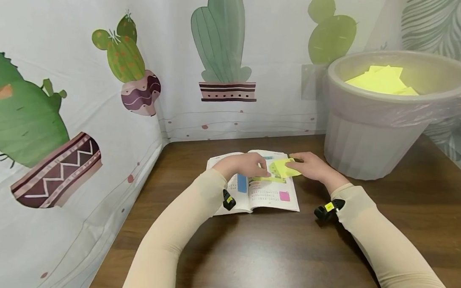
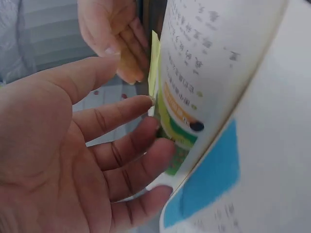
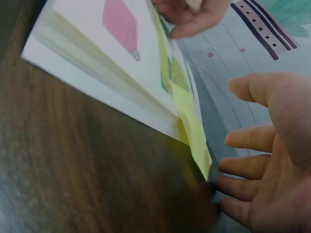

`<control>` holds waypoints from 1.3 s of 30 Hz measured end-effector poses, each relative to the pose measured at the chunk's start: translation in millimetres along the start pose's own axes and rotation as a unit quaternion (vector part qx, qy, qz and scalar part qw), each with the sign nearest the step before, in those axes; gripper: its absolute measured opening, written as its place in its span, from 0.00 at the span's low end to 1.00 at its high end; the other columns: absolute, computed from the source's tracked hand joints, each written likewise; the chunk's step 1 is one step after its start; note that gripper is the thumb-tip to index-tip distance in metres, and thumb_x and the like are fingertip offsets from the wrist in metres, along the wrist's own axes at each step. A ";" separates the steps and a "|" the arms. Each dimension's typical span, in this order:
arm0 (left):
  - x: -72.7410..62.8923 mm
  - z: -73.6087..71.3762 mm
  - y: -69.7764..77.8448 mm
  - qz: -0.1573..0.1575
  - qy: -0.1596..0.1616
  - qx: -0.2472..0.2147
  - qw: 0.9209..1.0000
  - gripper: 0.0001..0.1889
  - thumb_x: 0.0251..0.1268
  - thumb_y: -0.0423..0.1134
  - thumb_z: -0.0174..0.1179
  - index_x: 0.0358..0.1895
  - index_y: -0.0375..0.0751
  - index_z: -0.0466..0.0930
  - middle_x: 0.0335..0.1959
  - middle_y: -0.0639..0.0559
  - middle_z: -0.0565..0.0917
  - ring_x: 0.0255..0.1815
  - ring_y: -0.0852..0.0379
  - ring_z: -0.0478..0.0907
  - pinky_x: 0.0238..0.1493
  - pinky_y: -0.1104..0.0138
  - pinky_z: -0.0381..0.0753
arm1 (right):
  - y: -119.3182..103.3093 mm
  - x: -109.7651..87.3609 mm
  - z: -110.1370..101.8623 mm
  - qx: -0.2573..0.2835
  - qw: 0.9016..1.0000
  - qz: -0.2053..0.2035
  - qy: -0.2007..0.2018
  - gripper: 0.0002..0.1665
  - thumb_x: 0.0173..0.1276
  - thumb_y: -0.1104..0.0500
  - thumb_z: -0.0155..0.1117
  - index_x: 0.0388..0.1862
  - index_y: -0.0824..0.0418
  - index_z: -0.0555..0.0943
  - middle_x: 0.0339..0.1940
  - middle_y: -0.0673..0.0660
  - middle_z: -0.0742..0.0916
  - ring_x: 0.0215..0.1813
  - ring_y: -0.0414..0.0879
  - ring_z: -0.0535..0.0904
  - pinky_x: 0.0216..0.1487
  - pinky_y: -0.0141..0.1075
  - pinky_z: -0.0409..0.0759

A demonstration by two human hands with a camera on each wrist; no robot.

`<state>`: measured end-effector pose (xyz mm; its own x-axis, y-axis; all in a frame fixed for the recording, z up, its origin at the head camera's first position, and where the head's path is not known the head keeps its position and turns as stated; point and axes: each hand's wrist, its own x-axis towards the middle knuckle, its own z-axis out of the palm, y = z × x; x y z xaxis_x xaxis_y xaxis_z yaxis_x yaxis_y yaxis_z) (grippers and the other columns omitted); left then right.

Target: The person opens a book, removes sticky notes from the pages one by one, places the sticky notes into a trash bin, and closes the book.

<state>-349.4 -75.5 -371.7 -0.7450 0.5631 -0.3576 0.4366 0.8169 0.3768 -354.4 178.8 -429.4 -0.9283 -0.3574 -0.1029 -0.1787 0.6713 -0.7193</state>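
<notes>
An open book [image 1: 268, 200] with printed pages lies on the table. On its right page is a yellow sticky note [image 1: 284, 167], which reaches past the book's edge in the right wrist view. My left hand [image 1: 243, 164] is over the book; in the left wrist view its fingers are loosely bent, the index fingertip at the note's edge and the thumb apart. My right hand [image 1: 310, 165] is at the note's right side. In the right wrist view its thumb and fingers [image 3: 250, 166] are spread beside the note, pinching nothing.
A grey bin [image 1: 362, 136] with a plastic liner stands at the back right, with several yellow notes [image 1: 381, 79] inside. The brown wooden table [image 1: 264, 255] extends in front of the book. A cactus-print cloth [image 1: 277, 111] hangs behind and at the left.
</notes>
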 end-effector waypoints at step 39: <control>56.9 31.9 2.7 -0.099 0.050 -0.200 0.973 0.15 0.78 0.42 0.57 0.27 0.45 0.71 0.19 0.52 0.74 0.18 0.57 0.72 0.23 0.66 0.71 | 28.0 11.3 -9.7 0.161 0.985 0.059 0.027 0.30 0.77 0.62 0.55 0.74 0.74 0.68 0.62 0.75 0.80 0.39 0.44 0.85 0.36 0.36 0.87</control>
<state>-374.5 -37.3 -418.3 -0.8485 0.3688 -0.3794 0.0633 0.7826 0.6193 -373.1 199.9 -444.0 -0.9542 -0.2480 -0.1675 0.0353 0.4624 -0.8860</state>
